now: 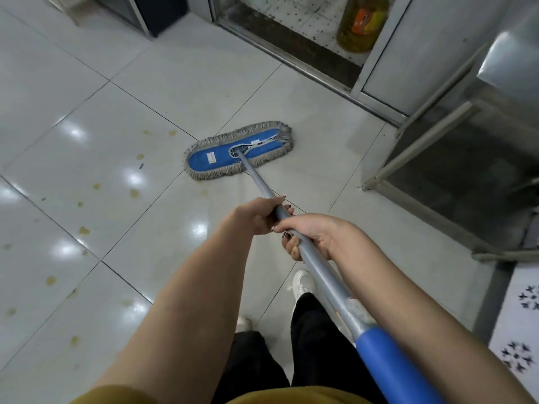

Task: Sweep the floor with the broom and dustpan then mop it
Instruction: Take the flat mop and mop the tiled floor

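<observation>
A flat mop head [215, 157], blue with a grey fringe, lies on the pale tiled floor [163, 91] ahead of me. Its grey pole [259, 182] runs back toward me and ends in a blue grip [390, 365] at the lower right. My left hand [258, 215] grips the pole farther down its length. My right hand [313, 233] grips it just behind the left, fingers wrapped under the pole. No broom or dustpan is in view.
Yellowish stains [84, 230] dot the tiles to the left. A metal door frame with a dark threshold [306, 51] runs across the top, a yellow bottle [361, 21] behind it. A steel stand [437, 141] is at the right. My shoes [303, 282] are below.
</observation>
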